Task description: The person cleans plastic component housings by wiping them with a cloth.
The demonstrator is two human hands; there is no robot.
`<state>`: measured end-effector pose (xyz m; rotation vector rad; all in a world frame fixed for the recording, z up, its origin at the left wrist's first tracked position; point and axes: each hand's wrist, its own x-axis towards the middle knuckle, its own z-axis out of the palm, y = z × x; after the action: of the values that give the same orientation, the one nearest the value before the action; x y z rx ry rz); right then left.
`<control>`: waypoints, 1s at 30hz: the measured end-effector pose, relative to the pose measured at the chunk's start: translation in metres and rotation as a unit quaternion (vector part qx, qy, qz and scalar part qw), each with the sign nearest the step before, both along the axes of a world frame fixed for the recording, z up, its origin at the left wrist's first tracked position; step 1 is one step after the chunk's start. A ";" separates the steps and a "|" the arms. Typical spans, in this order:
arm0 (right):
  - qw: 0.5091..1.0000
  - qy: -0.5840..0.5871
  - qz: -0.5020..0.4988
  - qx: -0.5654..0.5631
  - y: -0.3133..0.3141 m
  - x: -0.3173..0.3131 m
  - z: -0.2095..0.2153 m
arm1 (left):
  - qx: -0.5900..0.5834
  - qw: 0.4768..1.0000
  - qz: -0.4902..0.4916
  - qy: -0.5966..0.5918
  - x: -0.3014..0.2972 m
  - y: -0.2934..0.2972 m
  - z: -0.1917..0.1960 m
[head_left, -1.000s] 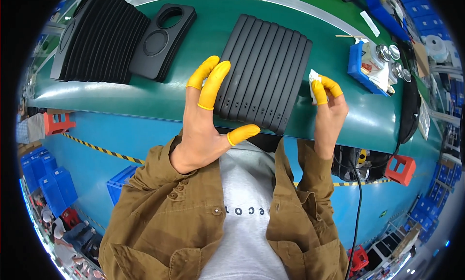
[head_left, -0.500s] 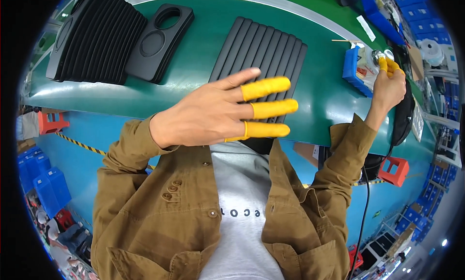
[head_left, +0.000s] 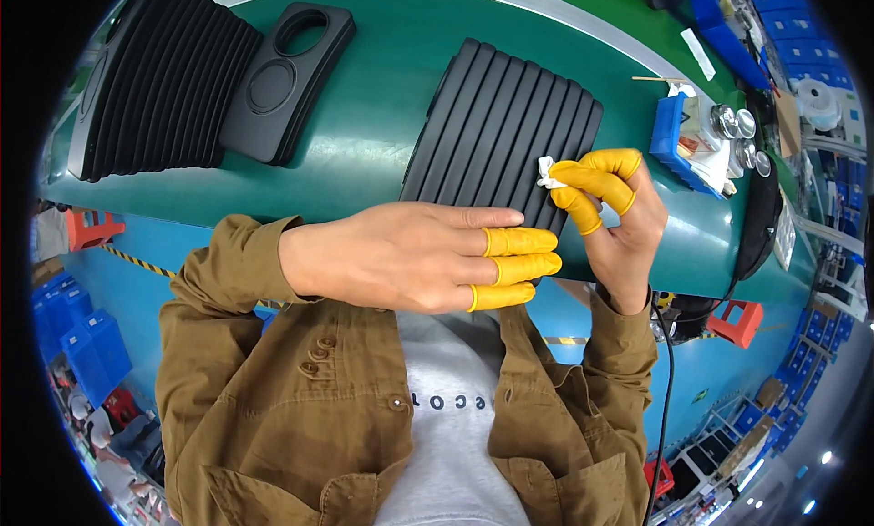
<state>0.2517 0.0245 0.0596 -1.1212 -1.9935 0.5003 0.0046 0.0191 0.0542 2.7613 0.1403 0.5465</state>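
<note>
Long matte-black slabs with rounded edges (head_left: 510,116): in my head view, standing edge-up in one row on the glossy green surface (head_left: 382,126).
Left hand (head_left: 401,257): I see its grip unclosed, fingers outstretched over the row's near end; contact I cannot tell.
Right hand (head_left: 628,218): grip pinching a crumpled white scrap (head_left: 546,172) above the row's right side.

left hand (head_left: 401,257) palm down, fingers (head_left: 528,269) extended rightward, right hand (head_left: 624,207) bent, fingers pinched

On our green table (head_left: 387,116) we see black panels (head_left: 202,85) upper left, black slabs (head_left: 499,130) upper centre, a blue bin (head_left: 667,127) upper right.
</note>
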 end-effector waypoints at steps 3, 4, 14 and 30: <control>0.994 -0.064 -0.005 0.093 0.025 0.000 0.001 | -0.001 0.999 -0.003 -0.040 0.000 -0.001 -0.001; 0.992 -0.068 -0.027 0.104 0.037 0.000 -0.001 | -0.002 0.999 0.000 -0.042 0.000 -0.001 0.000; 0.986 -0.119 0.081 0.081 0.009 -0.020 0.019 | -0.017 0.998 0.011 -0.055 -0.005 0.000 0.000; 0.976 -0.146 -0.043 0.154 0.095 -0.039 0.011 | -0.031 0.995 0.015 -0.095 -0.005 0.000 -0.005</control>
<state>0.2125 0.1191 0.0704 -1.1251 -2.1682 -0.0251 -0.0005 0.0189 0.0490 2.6332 0.1518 0.7947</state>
